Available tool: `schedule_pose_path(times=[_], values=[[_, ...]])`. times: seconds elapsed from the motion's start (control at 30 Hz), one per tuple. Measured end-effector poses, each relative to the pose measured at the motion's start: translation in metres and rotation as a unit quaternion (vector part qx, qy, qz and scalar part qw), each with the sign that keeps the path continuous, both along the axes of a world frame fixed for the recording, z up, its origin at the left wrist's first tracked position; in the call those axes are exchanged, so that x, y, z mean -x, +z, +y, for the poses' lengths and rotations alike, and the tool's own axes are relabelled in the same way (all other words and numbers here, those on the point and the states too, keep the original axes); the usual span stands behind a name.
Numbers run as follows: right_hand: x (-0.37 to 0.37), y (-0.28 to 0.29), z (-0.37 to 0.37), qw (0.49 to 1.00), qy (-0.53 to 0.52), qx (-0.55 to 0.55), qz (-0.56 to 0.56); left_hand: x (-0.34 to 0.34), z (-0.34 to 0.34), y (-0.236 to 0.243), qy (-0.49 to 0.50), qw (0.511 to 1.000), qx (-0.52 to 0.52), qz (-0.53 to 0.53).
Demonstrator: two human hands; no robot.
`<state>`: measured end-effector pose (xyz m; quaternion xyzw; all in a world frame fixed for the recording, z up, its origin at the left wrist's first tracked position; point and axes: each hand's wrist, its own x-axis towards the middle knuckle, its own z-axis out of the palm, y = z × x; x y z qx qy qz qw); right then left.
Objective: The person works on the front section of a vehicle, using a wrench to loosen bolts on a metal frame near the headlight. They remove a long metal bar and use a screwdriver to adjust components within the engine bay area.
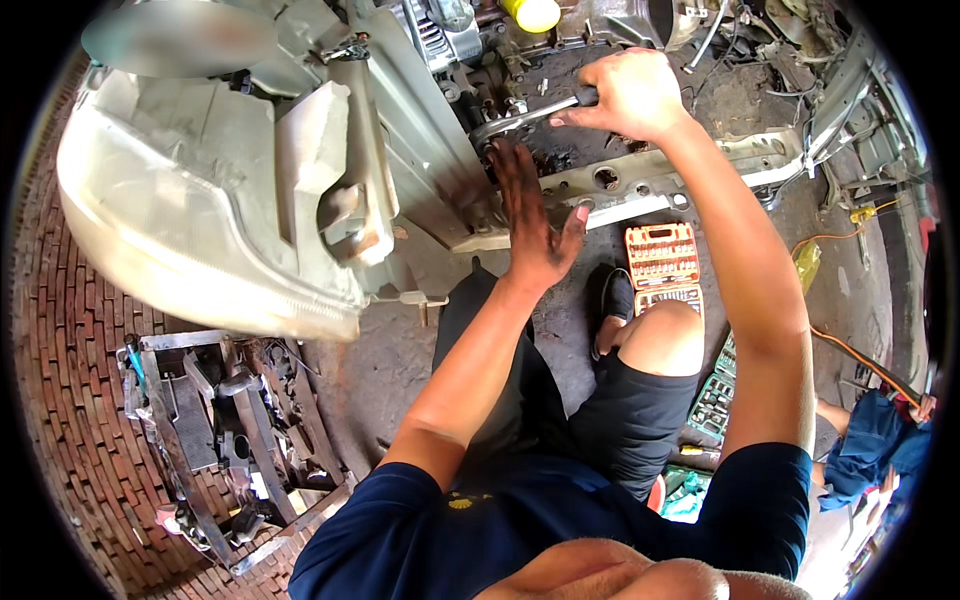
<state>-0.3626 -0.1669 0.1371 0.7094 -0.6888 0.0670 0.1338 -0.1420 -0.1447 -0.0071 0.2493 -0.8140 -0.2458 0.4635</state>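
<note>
My right hand (635,95) is closed round the black handle of a ratchet wrench (528,118), whose metal shaft points left into the car's engine bay. Beside the wrench's head, my left hand (538,238) reaches in with fingers stretched out and thumb apart, its fingertips darkened with grime. Whether those fingertips touch the head or the metal below is hard to tell, and what the head sits on is hidden. Just under both hands runs a pale metal crossmember (655,183) with round holes.
A large pale car body panel (200,215) rises at the left. On the floor lie an open orange socket case (663,232) and a teal tool case (711,398). Metal scrap (245,420) is at lower left; a person in blue (868,440) is at right.
</note>
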Motion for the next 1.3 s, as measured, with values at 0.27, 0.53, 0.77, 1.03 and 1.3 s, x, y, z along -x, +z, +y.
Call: schedule_pose_path(times=[0.27,0.53,0.77,1.03,1.3], values=[[0.004,0.019,0.022,0.991,0.09,-0.032,0.098,-0.021,0.024,-0.007,0.019,0.999,-0.015,0.046],[0.01,-0.011,0.046,0.98,0.017,-0.17,0.101,-0.026,0.024,-0.014,-0.016,0.997,-0.05,0.056],[0.009,-0.015,0.022,0.978,-0.01,-0.178,0.106,-0.004,0.008,-0.019,-0.003,0.995,-0.043,0.085],[0.001,-0.002,0.0,0.965,0.036,-0.181,0.187,-0.004,-0.019,-0.017,0.052,0.995,0.023,0.082],[-0.033,0.017,-0.01,0.946,0.066,-0.196,0.251,-0.006,-0.03,-0.025,0.044,0.999,0.008,0.023]])
